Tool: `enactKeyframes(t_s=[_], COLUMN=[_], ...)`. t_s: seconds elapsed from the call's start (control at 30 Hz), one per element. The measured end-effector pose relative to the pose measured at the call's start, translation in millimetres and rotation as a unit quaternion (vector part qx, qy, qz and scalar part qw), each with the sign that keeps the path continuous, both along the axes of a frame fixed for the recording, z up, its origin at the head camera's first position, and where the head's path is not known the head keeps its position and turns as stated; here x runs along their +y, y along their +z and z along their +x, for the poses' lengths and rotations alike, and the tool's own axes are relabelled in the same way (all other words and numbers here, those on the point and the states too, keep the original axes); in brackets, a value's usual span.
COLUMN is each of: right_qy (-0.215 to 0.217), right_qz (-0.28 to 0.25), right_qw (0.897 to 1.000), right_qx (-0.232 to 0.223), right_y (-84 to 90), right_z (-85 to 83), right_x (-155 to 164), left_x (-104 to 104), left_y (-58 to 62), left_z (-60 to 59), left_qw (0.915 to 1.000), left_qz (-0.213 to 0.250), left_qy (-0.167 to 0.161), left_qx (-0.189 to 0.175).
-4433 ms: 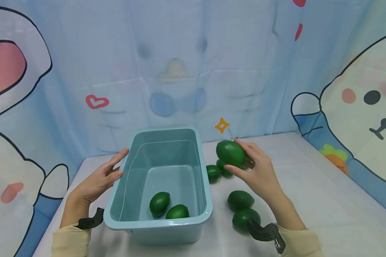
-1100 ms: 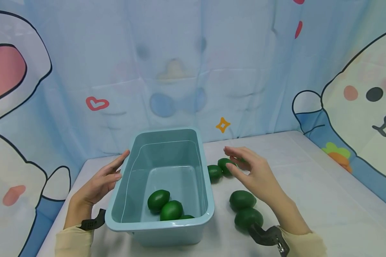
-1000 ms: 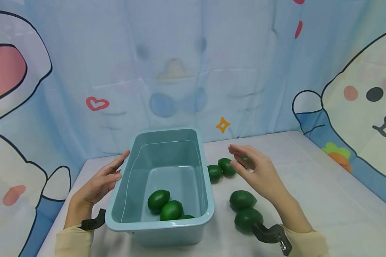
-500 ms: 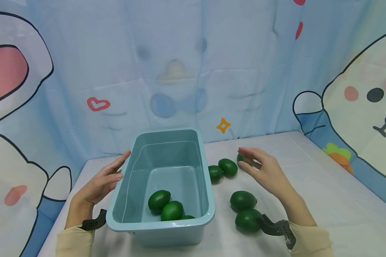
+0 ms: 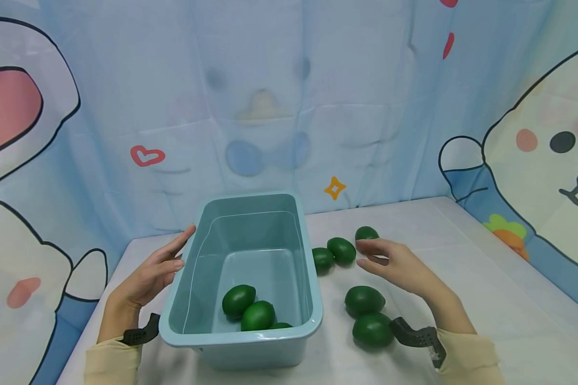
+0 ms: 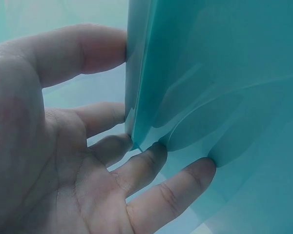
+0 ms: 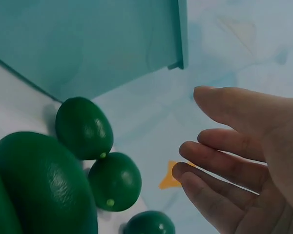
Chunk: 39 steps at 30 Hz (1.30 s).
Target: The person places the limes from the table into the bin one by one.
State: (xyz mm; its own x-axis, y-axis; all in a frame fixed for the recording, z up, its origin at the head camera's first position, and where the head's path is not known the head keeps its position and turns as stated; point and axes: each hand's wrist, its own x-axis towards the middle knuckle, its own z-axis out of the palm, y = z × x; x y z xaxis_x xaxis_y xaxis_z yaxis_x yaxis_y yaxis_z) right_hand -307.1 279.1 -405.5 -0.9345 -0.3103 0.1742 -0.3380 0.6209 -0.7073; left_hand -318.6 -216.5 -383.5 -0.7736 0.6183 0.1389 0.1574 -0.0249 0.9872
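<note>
A pale blue-green plastic bin [image 5: 241, 338] stands on the table with 3 green limes visible inside, such as one lime [image 5: 238, 301] at its near end; the rim partly hides another. My left hand [image 5: 146, 275] touches the outside of the bin's left wall [image 6: 195, 58] with extended fingertips. Right of the bin, my right hand [image 5: 400, 264] hovers with relaxed, slightly bent fingers and nothing in them. It is nearest a lime [image 5: 366, 233] just beyond its fingertips, which partly cover it. Another lime [image 5: 341, 251] and a lime [image 7: 84, 127] against the bin lie to its left.
Closer to me on the white table [image 5: 462, 256] lie two limes, the rear one [image 5: 364, 301] touching the front one [image 5: 372, 330]. A cartoon-printed curtain [image 5: 250, 107] rises behind the table.
A lime that my right hand held beside the bin now lies inside it. That hand, since emptied, has moved right and then lower, uncovering the far lime. My left hand stays at the bin.
</note>
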Motion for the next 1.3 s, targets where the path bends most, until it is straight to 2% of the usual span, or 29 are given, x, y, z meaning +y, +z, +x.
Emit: enactKeyframes(t_s=[0.27,0.4,0.63,0.83,1.3], right_qy=[-0.004,0.006,0.076,0.113,0.111], right_qz=[0.009,0.022,0.055,0.062,0.083], right_qw=[1.0,0.999,0.99,0.981,0.971], right_qx=[-0.009,-0.031,-0.108,-0.143,-0.196], right_y=[-6.6,-8.7,-16.0,-20.9,-27.8], right_z=[-3.2,-4.4,-7.5,-9.0,-6.1], right_x=[6.7,10.3,16.1,18.8,17.7], left_x=[-0.3,-1.4,-2.1,-1.6,0.3], left_y=[0.8,0.1,-0.2,1.0,0.9], left_z=[0.3,0.3,1.0,1.6,1.2], left_qw=[1.0,1.0,1.0,1.0,1.0], left_qz=[-0.002,0.0,0.0,-0.003,0.004], left_qy=[0.003,0.003,0.003,0.004,0.0], left_qx=[0.001,-0.001,-0.002,0.0,-0.008])
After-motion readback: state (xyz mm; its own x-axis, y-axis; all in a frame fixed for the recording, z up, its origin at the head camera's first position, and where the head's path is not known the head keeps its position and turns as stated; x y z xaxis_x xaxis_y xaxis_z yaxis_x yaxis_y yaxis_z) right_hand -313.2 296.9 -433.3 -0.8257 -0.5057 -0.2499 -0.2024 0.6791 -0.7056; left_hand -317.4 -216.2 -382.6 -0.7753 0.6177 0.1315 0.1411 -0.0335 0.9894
